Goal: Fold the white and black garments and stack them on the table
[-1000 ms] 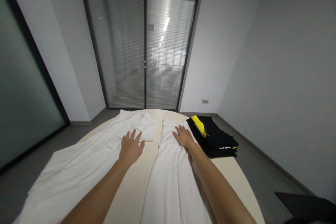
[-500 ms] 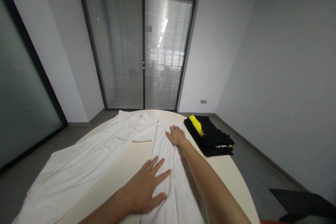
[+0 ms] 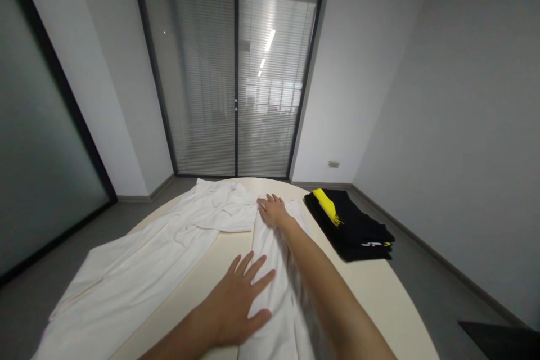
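Observation:
A long white garment, perhaps folded trousers, lies lengthwise in front of me on the pale table. Flat on its near left edge rests my left hand, fingers spread. My right hand reaches to the garment's far end, palm down with fingers outstretched, and its forearm covers part of the right side. Left of them a second, larger white garment is spread out with loose wrinkles, apart from my hands.
At the table's right side sits a folded black stack of clothes with a yellow fringed piece on top. A black panel-like object shows at lower right. Beyond the table stand glass doors with blinds.
My right hand has slid left across the far end of the white garment. My left hand has stayed nearly in place, fingers still spread. The view has shifted slightly.

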Tool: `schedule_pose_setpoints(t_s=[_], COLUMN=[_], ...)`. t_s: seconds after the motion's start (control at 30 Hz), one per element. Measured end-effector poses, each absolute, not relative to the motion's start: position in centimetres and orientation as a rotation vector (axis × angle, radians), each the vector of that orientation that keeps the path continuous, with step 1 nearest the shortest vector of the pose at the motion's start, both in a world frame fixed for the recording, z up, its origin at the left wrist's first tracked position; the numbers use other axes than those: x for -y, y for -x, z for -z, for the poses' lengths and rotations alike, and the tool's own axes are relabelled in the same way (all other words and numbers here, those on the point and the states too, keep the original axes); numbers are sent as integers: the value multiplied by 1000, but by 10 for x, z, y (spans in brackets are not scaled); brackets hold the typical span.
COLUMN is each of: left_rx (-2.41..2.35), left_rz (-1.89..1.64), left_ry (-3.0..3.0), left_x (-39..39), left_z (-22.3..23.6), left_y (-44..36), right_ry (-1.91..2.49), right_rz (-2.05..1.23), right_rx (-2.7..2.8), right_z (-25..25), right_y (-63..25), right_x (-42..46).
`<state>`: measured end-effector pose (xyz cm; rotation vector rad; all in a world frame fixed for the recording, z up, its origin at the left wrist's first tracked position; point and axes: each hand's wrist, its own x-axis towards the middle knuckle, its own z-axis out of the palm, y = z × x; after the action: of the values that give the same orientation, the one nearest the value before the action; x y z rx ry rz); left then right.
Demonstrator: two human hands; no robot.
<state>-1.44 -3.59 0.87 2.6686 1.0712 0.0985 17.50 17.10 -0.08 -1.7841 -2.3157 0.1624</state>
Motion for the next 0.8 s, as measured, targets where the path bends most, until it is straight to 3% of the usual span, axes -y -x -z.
schedule_pose_setpoints(t_s=[0.3, 0.8], left_rx=[-1087, -1062], left_rz=[-101, -178], left_ry=[-2661, -2715], left_x=[34, 20], left_z=[-4, 7], left_y=[14, 18], right_ry=[1873, 1649], right_rz=[-222, -272], right_rx=[2179, 2369], right_z=[4, -11], right_y=[-171, -205], right_x=[-204, -163])
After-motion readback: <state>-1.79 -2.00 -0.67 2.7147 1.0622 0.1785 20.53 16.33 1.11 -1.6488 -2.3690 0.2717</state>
